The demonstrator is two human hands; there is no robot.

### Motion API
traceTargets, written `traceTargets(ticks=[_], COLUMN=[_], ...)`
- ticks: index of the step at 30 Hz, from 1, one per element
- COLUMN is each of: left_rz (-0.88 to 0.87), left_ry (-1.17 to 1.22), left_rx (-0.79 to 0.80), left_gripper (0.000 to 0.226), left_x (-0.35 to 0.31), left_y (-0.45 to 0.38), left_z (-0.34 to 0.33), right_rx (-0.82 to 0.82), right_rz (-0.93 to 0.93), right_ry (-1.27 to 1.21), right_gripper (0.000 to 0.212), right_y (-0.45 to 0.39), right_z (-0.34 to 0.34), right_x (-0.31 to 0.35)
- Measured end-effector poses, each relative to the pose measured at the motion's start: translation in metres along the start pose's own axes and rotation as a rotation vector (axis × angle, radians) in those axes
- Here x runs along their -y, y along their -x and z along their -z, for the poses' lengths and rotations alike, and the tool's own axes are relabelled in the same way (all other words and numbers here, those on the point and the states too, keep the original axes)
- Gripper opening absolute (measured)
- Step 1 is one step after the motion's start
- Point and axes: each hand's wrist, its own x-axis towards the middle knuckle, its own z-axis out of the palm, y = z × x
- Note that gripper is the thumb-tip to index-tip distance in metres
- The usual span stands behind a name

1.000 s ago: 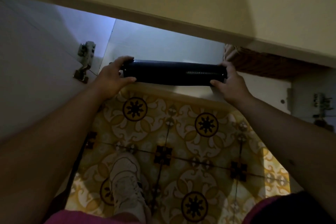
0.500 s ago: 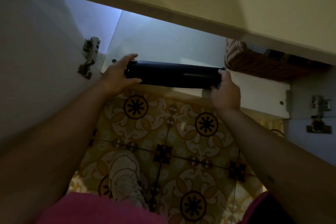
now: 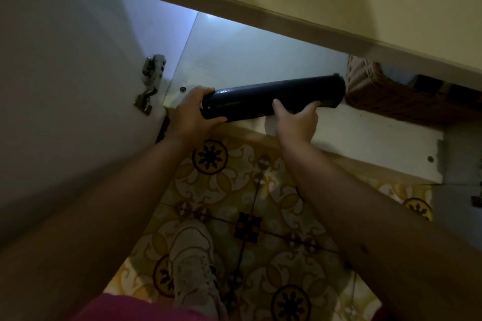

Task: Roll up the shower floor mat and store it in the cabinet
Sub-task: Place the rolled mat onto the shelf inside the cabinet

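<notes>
The rolled-up shower mat [image 3: 273, 98] is a dark, tight cylinder lying across the front edge of the open cabinet's white shelf [image 3: 365, 135]. Its right end is angled back into the cabinet, close to a wicker basket. My left hand [image 3: 191, 112] wraps around the roll's left end. My right hand [image 3: 297, 120] grips the roll from below near its middle, thumb and fingers on either side.
The left cabinet door [image 3: 65, 86] stands open with a metal hinge [image 3: 151, 81]. A brown wicker basket [image 3: 391, 99] sits on the shelf at the right. The countertop edge [image 3: 260, 15] overhangs above. My shoe [image 3: 193, 263] stands on the patterned floor tiles [image 3: 260, 216].
My right hand slid from the roll's right end to its middle. The roll's right end swung back into the cabinet toward the basket, so the roll now lies at an angle.
</notes>
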Motion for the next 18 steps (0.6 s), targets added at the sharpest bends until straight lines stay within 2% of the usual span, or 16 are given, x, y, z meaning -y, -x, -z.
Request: traceTargets(ticks=[4, 7, 10, 14, 18], left_rz=[0.068, 0.176, 0.255, 0.338, 0.314], left_ry=[0.044, 0.093, 0.116, 0.145, 0.2], left_rx=[-0.101, -0.14, -0.194, -0.253, -0.22], left_gripper=[0.058, 0.058, 0.062, 0.067, 0.062], left_x=[-0.003, -0.008, -0.015, -0.025, -0.026], left_y=[0.002, -0.001, 0.001, 0.001, 0.005], left_z=[-0.01, -0.011, -0.016, -0.022, -0.024], right_rx=[0.081, 0.058, 0.084, 0.246, 0.313], right_rz=[0.072, 0.13, 0.202, 0.336, 0.321], right_ry=[0.007, -0.012, 0.098, 0.17, 0.134], right_gripper=[0.09, 0.078, 0.067, 0.088, 0.098], right_y=[-0.002, -0.008, -0.014, -0.003, -0.006], right_z=[-0.031, -0.052, -0.068, -0.088, -0.091], right_x=[0.016, 0.037, 0.054, 0.059, 0.056])
